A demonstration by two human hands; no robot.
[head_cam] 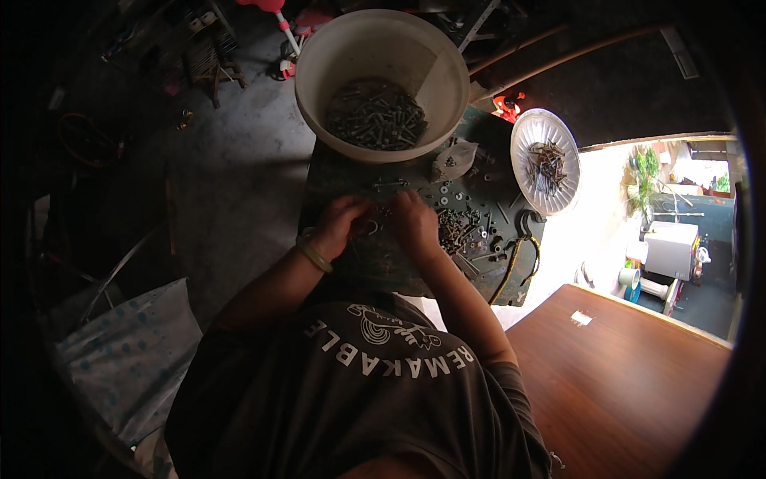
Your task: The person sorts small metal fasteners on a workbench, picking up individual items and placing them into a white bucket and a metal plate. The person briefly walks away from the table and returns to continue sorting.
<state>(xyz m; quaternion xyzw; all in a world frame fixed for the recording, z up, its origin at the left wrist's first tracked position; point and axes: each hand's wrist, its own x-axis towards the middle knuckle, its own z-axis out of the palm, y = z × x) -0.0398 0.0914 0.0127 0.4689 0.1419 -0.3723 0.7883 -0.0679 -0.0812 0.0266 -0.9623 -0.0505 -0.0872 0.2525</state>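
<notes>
Both my hands work low over a dark green worktable. My left hand has a bangle at the wrist and curls its fingers inward. Facing it from the right is my right hand, fingers bent down. Small metal pieces show in the gap between them; whether either hand grips one is too dark to tell. Just right of my right hand lies a pile of mixed screws and small fasteners, with washers above it. A single long bolt lies beyond my fingers.
A large whitish tub holding many bolts stands at the table's far end. Near it sits a clear plastic bag of small parts. A fluted plate of screws is at right, above a yellow-and-black cord. A brown wooden panel fills the lower right.
</notes>
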